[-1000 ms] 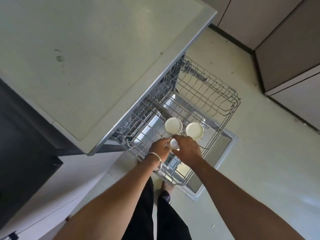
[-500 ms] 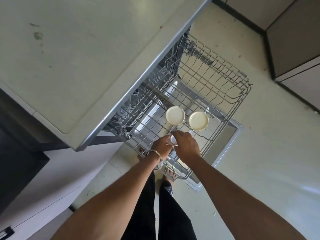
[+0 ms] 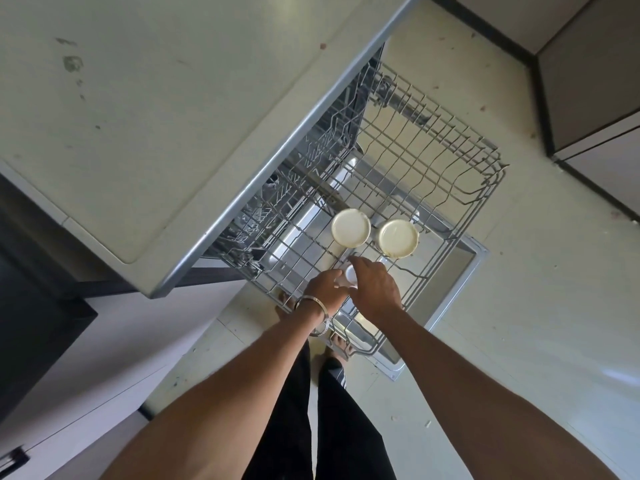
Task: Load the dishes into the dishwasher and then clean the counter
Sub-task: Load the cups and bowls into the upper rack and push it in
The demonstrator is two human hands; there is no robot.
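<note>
Two hands hold a small white cup over a pulled-out dishwasher rack.

Seen from above: the left hand (image 3: 325,289), a metal bangle (image 3: 317,318) on its wrist, and the right hand (image 3: 375,289) meet with fingers curled around the small white cup (image 3: 348,276), just above the near part of the wire rack (image 3: 460,188). Just beyond, two cream cups (image 3: 350,227) stand upside down, side by side in the rack. Farther off, the pale counter (image 3: 156,109) overhangs the rack's left side.
</note>
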